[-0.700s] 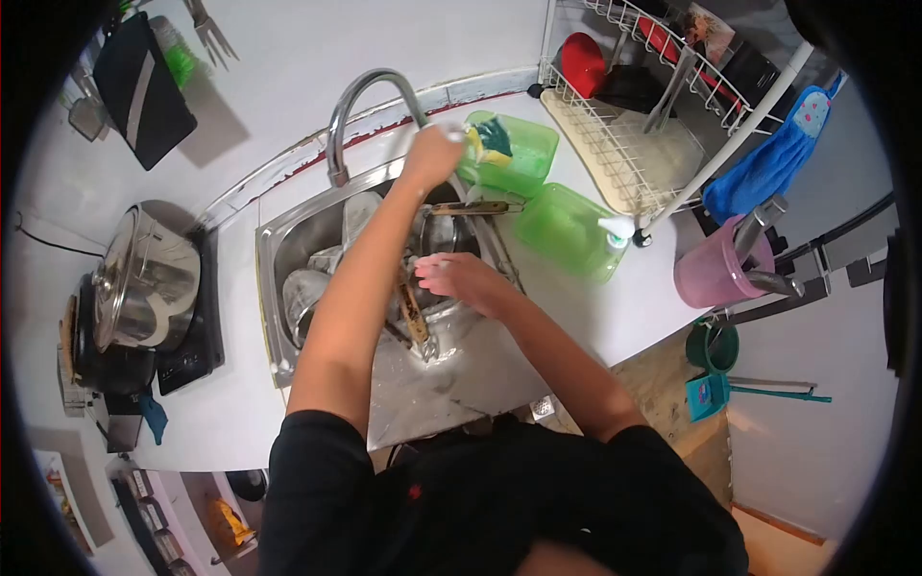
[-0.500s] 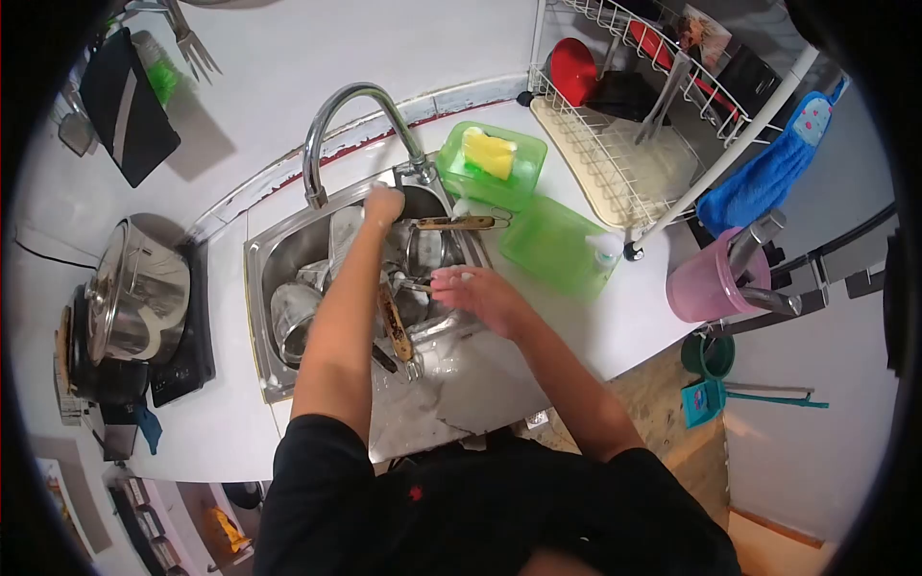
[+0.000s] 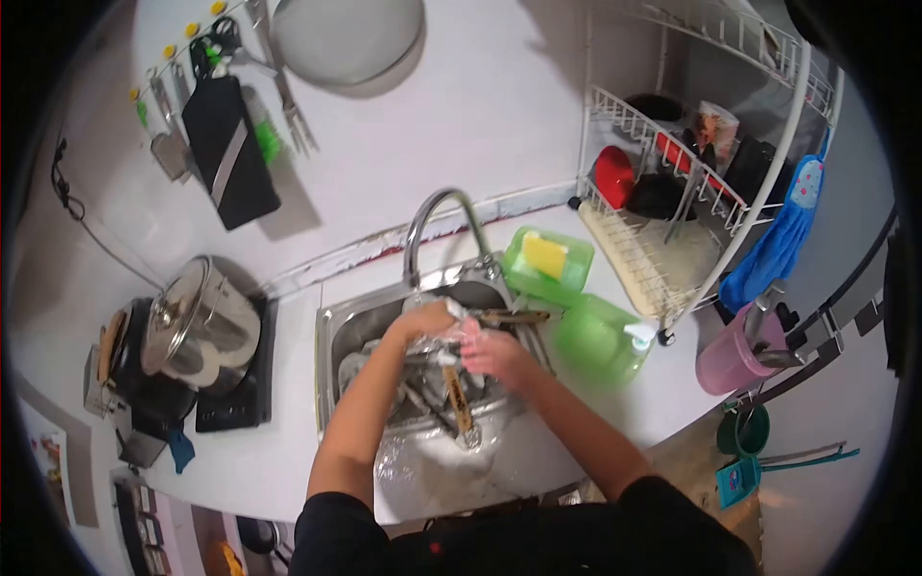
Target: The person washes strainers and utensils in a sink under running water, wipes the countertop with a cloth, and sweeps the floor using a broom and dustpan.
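Head view: sink (image 3: 361, 324), steel, crowded. Dishes (image 3: 353, 366), metal, jumbled inside beneath both hands; possible sliding or dropping if knocked, wet surfaces and loose piling the likely cause. Tap (image 3: 445, 195), arched above the sink, in the way of lifting straight up at the back. Tub (image 3: 523, 284), green, just beside. Left hand (image 3: 424, 323) and right hand (image 3: 492, 355), close together, blurred; cannot tell whether clenched, released or grasping anything. Sponge (image 3: 545, 255), yellow, in the tub. Wooden handle (image 3: 457, 396), slim, near the front rim, liable to be bumped by a forearm.

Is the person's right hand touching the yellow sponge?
Apart. The head view shows the right hand over the sink, while the yellow sponge sits in the farther green container, a brown handle visible between them.
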Demonstrator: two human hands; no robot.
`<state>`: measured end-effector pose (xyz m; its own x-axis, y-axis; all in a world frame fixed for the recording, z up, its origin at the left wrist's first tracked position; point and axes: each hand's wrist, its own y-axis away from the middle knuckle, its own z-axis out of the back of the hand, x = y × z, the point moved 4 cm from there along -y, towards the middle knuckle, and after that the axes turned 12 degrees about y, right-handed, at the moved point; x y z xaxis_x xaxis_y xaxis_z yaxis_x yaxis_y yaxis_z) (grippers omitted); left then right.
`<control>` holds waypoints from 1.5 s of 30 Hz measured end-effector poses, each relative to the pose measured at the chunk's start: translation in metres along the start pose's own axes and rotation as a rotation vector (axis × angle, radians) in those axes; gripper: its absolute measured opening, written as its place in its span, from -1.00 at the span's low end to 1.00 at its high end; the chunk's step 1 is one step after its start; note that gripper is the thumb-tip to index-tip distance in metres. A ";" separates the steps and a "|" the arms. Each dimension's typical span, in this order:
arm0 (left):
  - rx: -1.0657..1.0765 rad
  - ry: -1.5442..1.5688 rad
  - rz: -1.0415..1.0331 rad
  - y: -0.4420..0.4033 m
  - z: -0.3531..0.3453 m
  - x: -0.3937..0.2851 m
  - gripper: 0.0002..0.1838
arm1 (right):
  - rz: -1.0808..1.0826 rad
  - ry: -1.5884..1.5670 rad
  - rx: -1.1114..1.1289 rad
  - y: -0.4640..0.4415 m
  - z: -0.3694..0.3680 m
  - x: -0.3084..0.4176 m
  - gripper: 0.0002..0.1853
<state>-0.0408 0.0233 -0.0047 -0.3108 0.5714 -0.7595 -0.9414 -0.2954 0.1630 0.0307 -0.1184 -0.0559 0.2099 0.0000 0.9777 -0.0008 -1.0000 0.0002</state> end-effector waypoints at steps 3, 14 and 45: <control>-0.172 -0.053 0.102 0.034 0.028 -0.038 -0.76 | -0.139 -0.403 0.047 -0.055 -0.009 -0.033 -0.65; 0.018 -0.503 0.081 0.186 -0.043 0.002 -0.45 | -0.265 0.276 0.146 -0.133 -0.077 0.035 -0.68; -0.410 0.484 0.469 0.105 0.085 0.017 -0.48 | -0.016 0.216 -0.348 -0.023 -0.012 0.053 -0.83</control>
<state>-0.1563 0.0673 0.0534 -0.4835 -0.0514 -0.8738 -0.5734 -0.7357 0.3606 0.0303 -0.0950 -0.0018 0.0030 0.0531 0.9986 -0.3379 -0.9398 0.0510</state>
